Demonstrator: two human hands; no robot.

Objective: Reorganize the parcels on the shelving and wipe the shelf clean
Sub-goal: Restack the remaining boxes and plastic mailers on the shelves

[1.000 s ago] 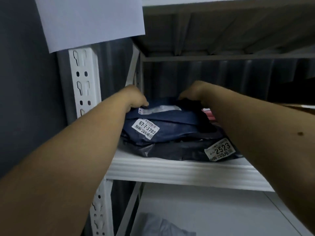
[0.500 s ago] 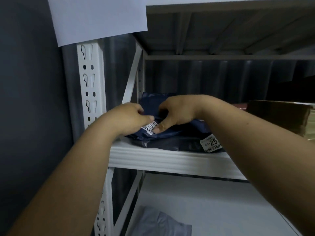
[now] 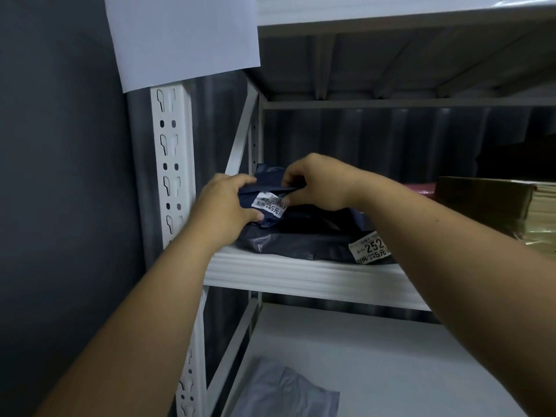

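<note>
A dark blue plastic parcel (image 3: 266, 188) with a white label lies on top of a stack at the left end of the white shelf (image 3: 301, 276). My left hand (image 3: 224, 206) grips its left front corner, and my right hand (image 3: 316, 182) pinches its upper edge just above the label. The parcel's near edge is lifted off the one below. Beneath it lies a larger dark parcel (image 3: 304, 245) with a white label reading 252 at its right front corner. My right forearm hides the rest of that label.
A brown cardboard box (image 3: 493, 203) stands to the right on the same shelf, with a red item (image 3: 421, 188) behind my right wrist. A grey plastic bag (image 3: 285, 389) lies on the lower shelf. The white slotted upright (image 3: 170, 164) and a white sheet of paper (image 3: 183, 37) are at left.
Both hands came from the back of the top blue parcel to its front edge and closed on it. The parcel's near edge has lifted, and the view has pulled back.
</note>
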